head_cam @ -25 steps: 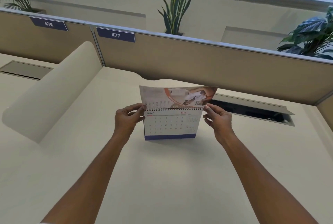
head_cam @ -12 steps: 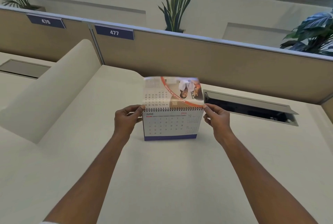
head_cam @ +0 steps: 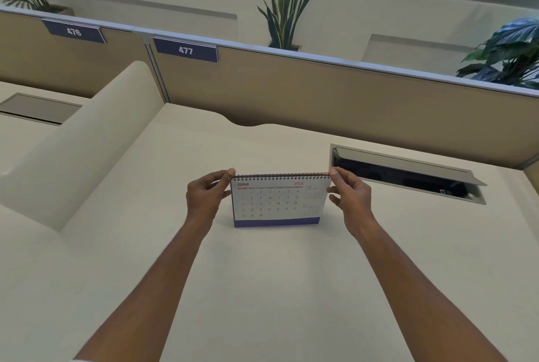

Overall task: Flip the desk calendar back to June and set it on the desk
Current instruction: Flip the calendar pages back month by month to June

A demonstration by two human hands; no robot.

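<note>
Desk calendar [head_cam: 278, 201] shows its June page toward me and stands upright near the middle of the desk [head_cam: 262, 288], its blue bottom strip seemingly down on the surface. At the left, my left hand [head_cam: 204, 201] pinches the top left corner at the spiral binding [head_cam: 281, 177] between thumb and forefinger. Its other fingers are loosely curled beneath, and the wrist bends inward from a forearm stretched well out. I hold it by the top corners, I think, so that the page lies flat and uncovered and the stand settles squarely on its base. At the right, my right hand [head_cam: 351, 201] mirrors that: thumb and forefinger nip the top right corner of the binding, and the remaining fingers fan loosely beside the page edge, not touching it as far as I can tell. Farther right, the open cable hatch [head_cam: 408, 163] lies apart from the calendar. What is left, by my judgement, is only to let go.
</note>
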